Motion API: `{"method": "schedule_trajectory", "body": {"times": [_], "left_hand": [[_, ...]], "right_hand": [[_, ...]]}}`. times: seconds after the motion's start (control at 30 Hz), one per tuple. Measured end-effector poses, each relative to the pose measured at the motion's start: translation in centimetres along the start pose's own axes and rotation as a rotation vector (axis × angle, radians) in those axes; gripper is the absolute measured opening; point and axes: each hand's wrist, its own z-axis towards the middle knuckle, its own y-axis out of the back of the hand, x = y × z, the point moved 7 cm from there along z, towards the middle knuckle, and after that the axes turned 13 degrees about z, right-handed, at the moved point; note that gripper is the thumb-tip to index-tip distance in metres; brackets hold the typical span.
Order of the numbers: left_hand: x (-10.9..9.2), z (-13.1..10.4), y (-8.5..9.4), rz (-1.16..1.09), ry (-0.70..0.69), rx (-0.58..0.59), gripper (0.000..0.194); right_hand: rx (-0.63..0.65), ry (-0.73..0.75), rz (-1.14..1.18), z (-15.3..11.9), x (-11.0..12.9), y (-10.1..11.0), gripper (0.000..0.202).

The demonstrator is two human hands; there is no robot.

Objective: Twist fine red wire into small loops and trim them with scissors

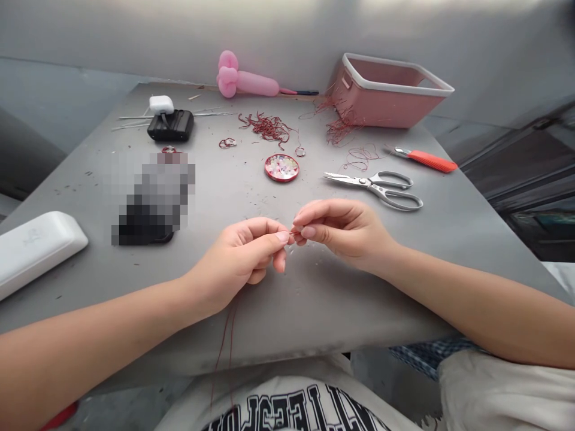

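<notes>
Thumb and forefinger of my left hand (251, 248) pinch a thin red cord (232, 335), whose two strands hang down over the table's front edge. Fingertip to fingertip with it, my right hand (348, 230) is closed in a pinch on the same cord; a short red stretch shows between the two hands. Whether a bead sits at the pinch is too small to tell. Just beyond the hands stands a round red-rimmed dish (282, 168) of pale, coloured beads. Silver scissors (375, 187) lie beyond my right hand, blades pointing left.
A pink bin (395, 99) with a white rim stands at the back right, red threads (341, 126) beside it. An orange-handled cutter (426, 160) lies at right. Cut red cords (268, 127), a pink balloon (247, 82), a black box (171, 125) and a white case (40, 248) are around.
</notes>
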Motion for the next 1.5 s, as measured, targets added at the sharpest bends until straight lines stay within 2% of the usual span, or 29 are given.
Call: {"method": "schedule_trajectory", "body": {"times": [0.43,0.9,1.2,1.5], "left_hand": [[0.0,0.1,0.0,-0.037,0.022,0.002,0.014],[0.2,0.2,0.1,-0.016,0.026,0.002,0.015],[0.0,0.0,-0.1,0.072,0.013,0.007,0.015],[0.4,0.0,-0.4,0.045,0.031,0.014,0.016]], "right_hand": [[-0.008,0.173,-0.202,-0.3,1.4,-0.3,0.021],[0.037,0.264,-0.310,-0.5,1.9,-0.9,0.023],[0.105,0.493,-0.683,-1.4,3.4,-2.6,0.017],[0.175,0.523,-0.867,-1.7,2.4,-4.0,0.010]]}}
